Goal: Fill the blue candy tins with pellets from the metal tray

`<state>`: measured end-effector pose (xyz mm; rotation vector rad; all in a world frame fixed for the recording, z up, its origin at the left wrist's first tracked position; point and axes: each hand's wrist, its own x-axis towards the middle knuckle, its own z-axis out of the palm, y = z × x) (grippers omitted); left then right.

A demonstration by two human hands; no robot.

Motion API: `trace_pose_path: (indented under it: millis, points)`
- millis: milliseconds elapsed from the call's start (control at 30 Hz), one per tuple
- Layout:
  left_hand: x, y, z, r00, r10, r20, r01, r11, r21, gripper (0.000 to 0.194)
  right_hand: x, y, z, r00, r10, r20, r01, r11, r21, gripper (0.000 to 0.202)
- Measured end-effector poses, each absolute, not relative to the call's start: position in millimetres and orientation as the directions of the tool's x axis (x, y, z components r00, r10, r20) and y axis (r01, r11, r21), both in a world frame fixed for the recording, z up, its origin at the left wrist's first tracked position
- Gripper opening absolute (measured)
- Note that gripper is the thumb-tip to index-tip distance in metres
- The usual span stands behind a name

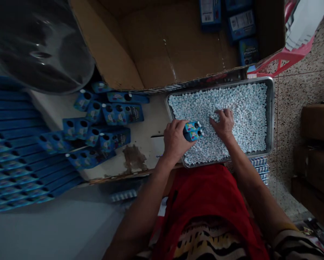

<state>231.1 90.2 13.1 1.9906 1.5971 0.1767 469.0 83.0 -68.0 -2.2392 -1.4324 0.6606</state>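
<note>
My left hand point(176, 141) is closed around two small blue candy boxes point(193, 130) held side by side over the left part of a metal tray point(271, 119). Their ends with dark round openings face right, and a few white candies sit at those ends. Small round white and pale blue candies point(243, 119) fill the tray. Among them, near the tray's middle, my right hand point(223, 122) has its thumb and fingers curled around some candies. Its fingertips are partly hidden in the pile.
Several blue boxes point(121, 113) stand on the table at left, beside long stacked rows of them point(21, 155). A large open carton point(156, 47) with some blue boxes lies behind the tray. A clear plastic-like container point(40, 47) occupies the upper left. Brown cartons point(319, 124) are at right.
</note>
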Motion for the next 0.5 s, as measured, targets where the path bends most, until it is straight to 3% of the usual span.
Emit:
trace_pose_path:
  millis: [67,100,167,233,300,367,500]
  points:
    - [235,90,10,0.256,0.927,-0.274,0.852,-0.082,0.517,0.075,472,84,-61,0.450,0.837,-0.310,0.423,-0.506,-0.751,0.027]
    - [236,91,9,0.252,0.925,-0.286,0.848,-0.069,0.526,0.075,472,86,-56,0.444,0.785,-0.433,0.177,-0.550,-0.816,0.028]
    - [236,93,7,0.249,0.922,-0.297,0.834,-0.048,0.550,0.075,467,88,-42,0.270,0.713,-0.646,-0.308,-0.572,-0.760,0.036]
    - [235,95,7,0.249,0.923,-0.294,0.811,-0.033,0.584,0.076,455,86,-23,0.070,0.724,-0.686,-0.571,-0.535,-0.623,0.043]
    - [234,97,7,0.258,0.923,-0.286,0.779,-0.024,0.626,0.077,438,83,-1,0.046,0.790,-0.611,-0.669,-0.430,-0.607,0.042]
    - [235,98,8,0.271,0.921,-0.280,0.742,-0.014,0.670,0.078,420,80,20,0.136,0.853,-0.504,-0.679,-0.290,-0.675,0.039]
    - [240,94,8,0.305,0.907,-0.291,0.664,0.016,0.747,0.078,403,83,36,0.303,0.896,-0.324,-0.442,-0.169,-0.881,0.043]
